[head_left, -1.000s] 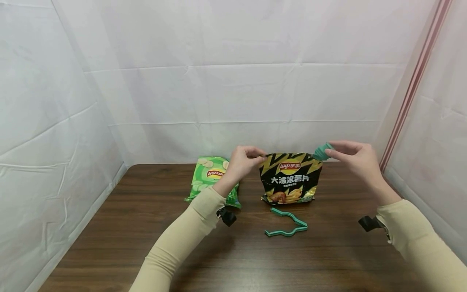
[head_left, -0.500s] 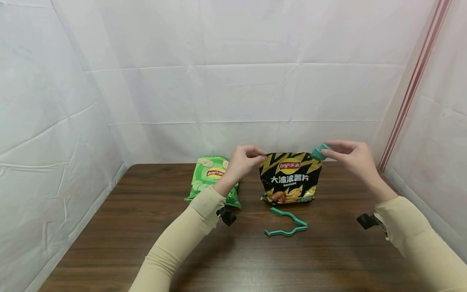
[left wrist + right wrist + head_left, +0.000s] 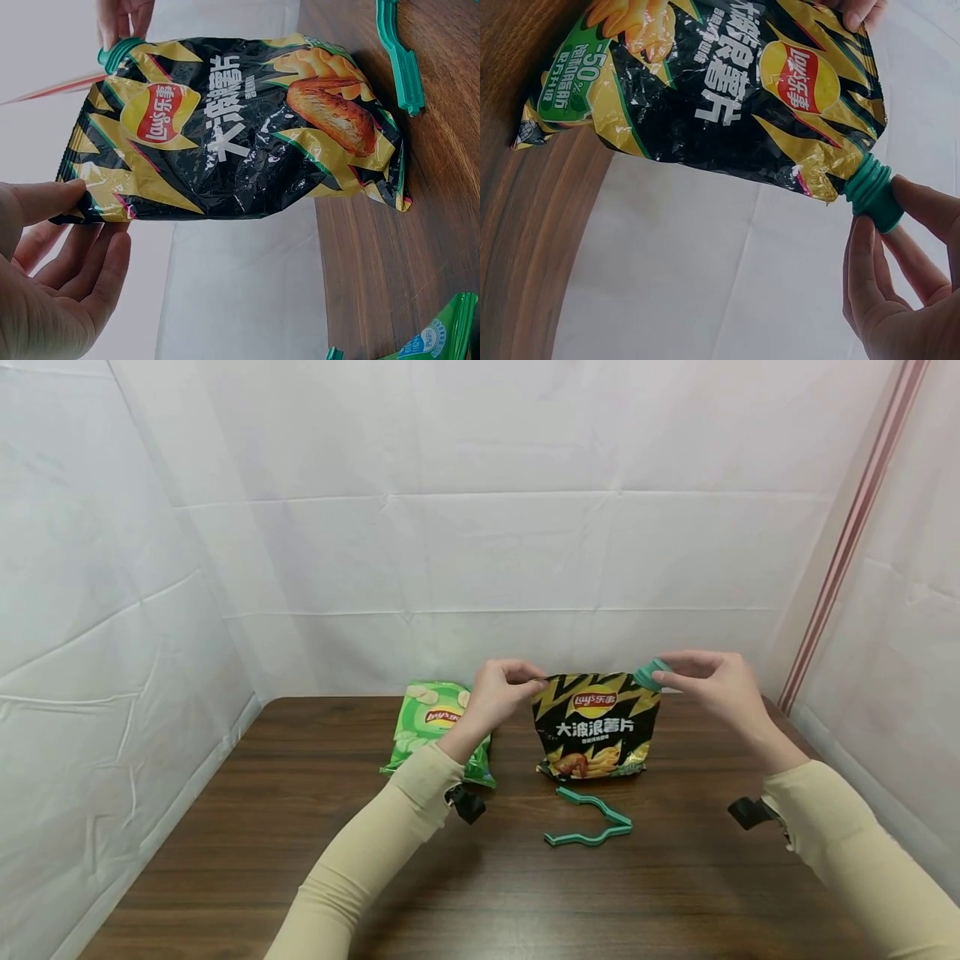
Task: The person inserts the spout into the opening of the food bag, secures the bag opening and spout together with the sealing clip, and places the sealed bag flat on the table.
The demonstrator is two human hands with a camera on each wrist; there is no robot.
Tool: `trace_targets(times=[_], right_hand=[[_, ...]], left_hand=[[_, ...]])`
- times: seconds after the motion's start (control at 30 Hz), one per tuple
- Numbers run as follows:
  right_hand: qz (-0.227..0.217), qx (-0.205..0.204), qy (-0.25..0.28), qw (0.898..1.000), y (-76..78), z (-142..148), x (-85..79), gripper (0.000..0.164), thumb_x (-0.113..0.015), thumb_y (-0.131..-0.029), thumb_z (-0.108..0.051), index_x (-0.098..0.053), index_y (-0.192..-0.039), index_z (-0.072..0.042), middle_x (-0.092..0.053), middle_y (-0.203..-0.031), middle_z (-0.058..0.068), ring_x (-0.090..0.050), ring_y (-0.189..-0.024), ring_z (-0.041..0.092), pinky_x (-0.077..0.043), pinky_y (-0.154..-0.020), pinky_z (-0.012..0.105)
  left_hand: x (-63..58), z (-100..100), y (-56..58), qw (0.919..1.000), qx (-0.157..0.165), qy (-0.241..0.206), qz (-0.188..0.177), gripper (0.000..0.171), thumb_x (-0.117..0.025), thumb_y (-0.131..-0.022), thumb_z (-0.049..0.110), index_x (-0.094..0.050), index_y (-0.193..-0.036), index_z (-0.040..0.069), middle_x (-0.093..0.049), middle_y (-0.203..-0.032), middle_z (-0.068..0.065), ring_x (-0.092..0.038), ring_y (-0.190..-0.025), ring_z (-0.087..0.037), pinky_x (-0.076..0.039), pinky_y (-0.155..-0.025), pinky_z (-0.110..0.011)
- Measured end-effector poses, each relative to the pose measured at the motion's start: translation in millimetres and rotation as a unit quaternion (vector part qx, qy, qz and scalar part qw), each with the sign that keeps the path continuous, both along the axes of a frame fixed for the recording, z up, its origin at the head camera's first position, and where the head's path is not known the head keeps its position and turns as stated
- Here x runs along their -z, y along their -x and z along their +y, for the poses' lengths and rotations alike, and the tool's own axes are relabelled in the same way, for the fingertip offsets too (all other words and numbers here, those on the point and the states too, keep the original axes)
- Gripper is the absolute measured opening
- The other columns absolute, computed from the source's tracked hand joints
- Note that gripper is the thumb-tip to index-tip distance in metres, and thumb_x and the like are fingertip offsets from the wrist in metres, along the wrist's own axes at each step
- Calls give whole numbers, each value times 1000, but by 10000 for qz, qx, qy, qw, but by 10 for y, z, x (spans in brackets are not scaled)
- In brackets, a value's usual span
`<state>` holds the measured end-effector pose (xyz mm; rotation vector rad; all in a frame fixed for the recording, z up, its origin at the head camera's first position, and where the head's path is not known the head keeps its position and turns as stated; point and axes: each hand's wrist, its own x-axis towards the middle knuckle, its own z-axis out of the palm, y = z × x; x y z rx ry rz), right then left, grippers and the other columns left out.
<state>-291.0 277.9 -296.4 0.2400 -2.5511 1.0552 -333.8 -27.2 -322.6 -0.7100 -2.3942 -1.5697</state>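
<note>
Green spout (image 3: 648,675), pinched by the right hand (image 3: 712,683), is seemingly being fitted to the black bag (image 3: 596,728), pinched by the left hand (image 3: 498,692); steady tension seems called for.

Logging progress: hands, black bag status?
Left hand pinches black bag's top corner. Right hand holds teal threaded piece at the other. Teal clip lies in front.
</note>
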Motion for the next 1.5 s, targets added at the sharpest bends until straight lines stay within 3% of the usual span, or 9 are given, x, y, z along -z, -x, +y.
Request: trace_targets(times=[0.23,0.4,0.87,1.03,1.27,1.5], right_hand=[[-302,10,-23,9995,8,10,-34,51,-67,-82,-54,-68,-118,-18,-69,-114,10,-59,-93,-1,-48,-77,30],[-434,24,-32,9990,2,8,-64,52,-67,-82,-54,-69,-118,-16,-68,-116,10,-61,-97,7,-49,-76,29],[-884,-321,20,9956,-19,24,-136,53,-65,-84,-52,-66,-121,-14,-69,-113,11,-66,-82,4,-51,-73,29],[-807,-322,107,9962,-34,26,-130,51,-67,-84,-50,-67,-121,-16,-70,-112,9,-64,-82,0,-50,-73,28],[-655,-518,8,9965,-46,-1,-128,47,-72,-81,-47,-69,-117,-18,-74,-96,3,-67,-80,6,-50,-70,25],[-757,-471,-184,9958,-34,-3,-142,52,-71,-80,-50,-67,-119,-16,-72,-105,10,-64,-82,0,-51,-71,27]], left_hand=[[-4,-2,15,10000,17,14,-45,10,-70,-86,17,-76,-93,12,-73,-91,-6,-66,-80,-15,-50,-66,-25],[-8,-5,22,9999,57,-15,-81,11,-70,-86,16,-75,-93,11,-73,-90,-8,-66,-78,-21,-51,-65,-26],[13,-5,55,9999,16,-40,-129,10,-70,-86,17,-75,-93,12,-73,-94,-6,-67,-84,-16,-51,-67,-25],[9,4,66,9999,-51,-20,-126,10,-70,-86,17,-76,-93,12,-73,-95,-6,-68,-86,-17,-51,-69,-25],[16,14,71,9997,-132,-60,-192,10,-70,-87,17,-76,-93,11,-74,-95,-7,-67,-84,-16,-52,-68,-26],[16,9,73,9996,-151,-105,-202,9,-69,-87,16,-76,-92,12,-74,-93,-6,-68,-83,-17,-51,-68,-26]])
